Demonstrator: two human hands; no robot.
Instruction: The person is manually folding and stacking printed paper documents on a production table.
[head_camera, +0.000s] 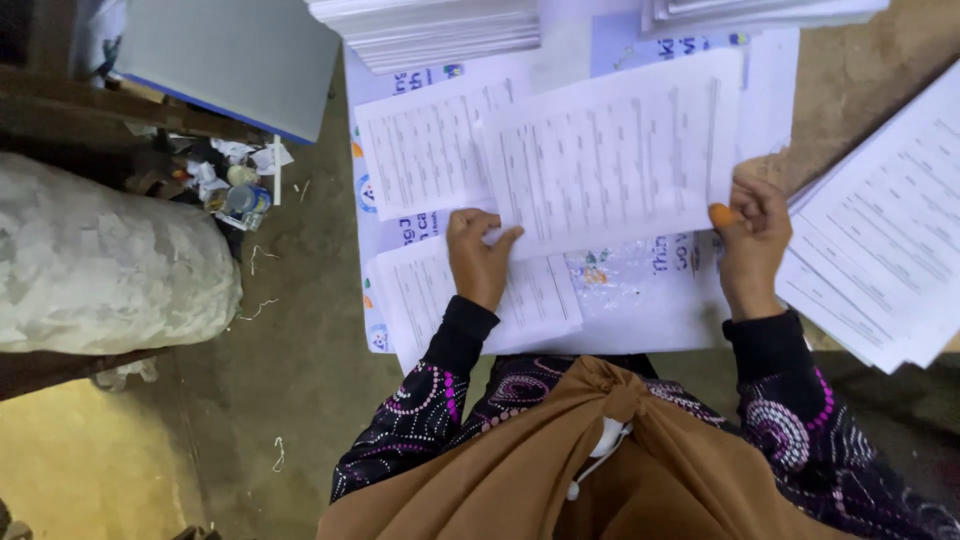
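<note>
Sack: a lumpy grey-white sack (100, 265) lies on the floor at far left, contents hidden.
Left hand: the left hand (478, 255) pinches the lower left corner of the printed sheet (612, 150).
Sheet: white, covered in rows of fine print, held just above the printed mat (650, 300).
Right hand: the right hand (750, 235) grips its right edge, an orange cap on the thumb.
Piles: two lower sheets left, one side stack (880, 250) right, two stacks at top.
</note>
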